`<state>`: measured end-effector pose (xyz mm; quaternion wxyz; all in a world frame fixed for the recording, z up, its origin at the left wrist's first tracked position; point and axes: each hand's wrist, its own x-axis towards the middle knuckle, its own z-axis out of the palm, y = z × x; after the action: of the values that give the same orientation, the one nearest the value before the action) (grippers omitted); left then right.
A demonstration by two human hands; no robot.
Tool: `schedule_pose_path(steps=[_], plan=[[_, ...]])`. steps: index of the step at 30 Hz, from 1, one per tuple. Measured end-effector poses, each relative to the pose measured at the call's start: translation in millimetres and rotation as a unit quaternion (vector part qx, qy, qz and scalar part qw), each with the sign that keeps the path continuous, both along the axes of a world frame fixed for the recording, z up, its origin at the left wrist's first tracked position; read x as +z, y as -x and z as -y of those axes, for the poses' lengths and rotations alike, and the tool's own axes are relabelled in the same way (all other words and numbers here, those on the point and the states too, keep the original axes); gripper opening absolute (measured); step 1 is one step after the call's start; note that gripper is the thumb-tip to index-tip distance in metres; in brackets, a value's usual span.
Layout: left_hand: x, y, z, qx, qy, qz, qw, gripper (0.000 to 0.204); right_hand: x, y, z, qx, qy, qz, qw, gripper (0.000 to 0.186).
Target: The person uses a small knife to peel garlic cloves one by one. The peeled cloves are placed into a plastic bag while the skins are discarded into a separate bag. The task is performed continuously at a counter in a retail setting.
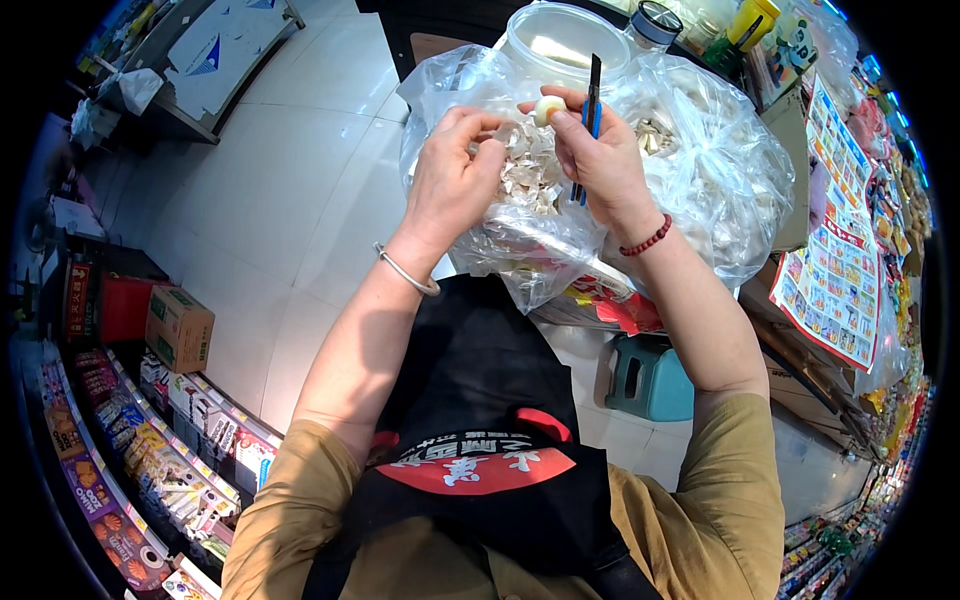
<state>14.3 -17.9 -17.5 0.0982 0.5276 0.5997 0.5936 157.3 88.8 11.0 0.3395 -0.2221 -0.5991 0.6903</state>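
Observation:
My right hand [602, 158] is closed around a blue utility knife [591, 118], its dark blade pointing up and away from me. Between the thumb and forefinger of that hand is a pale peeled garlic clove [546, 112]. Just to the left, my left hand [458, 180] has its fingers pinched together over the peels; whatever is between the fingertips is too small to make out. Below both hands, a heap of papery garlic skins [530, 178] lies in a clear plastic bag [505, 245]. Unpeeled cloves [655, 138] show in a larger clear bag [735, 185] on the right.
Beyond my hands stands a round clear plastic tub [520, 40], with a dark-lidded jar [655, 22] beside it. A teal stool [652, 378] is under the work area. Shelves of packaged goods [180, 470] and a cardboard box [180, 328] are at left; a printed poster [835, 250] hangs at right.

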Motion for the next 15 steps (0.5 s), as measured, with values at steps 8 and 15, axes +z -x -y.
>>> schedule_pose_path(steps=[8, 15], plan=[[5.5, -10.5, 3.5, -0.021, 0.041, 0.047, 0.998, 0.023, -11.0, 4.6, 0.2, -0.036, -0.219, 0.033, 0.975, 0.026], [3.4, -11.7, 4.1, 0.007, 0.079, 0.063, 0.995, 0.022, -5.4, 1.2, 2.2, -0.021, -0.257, 0.094, 0.962, 0.027]])
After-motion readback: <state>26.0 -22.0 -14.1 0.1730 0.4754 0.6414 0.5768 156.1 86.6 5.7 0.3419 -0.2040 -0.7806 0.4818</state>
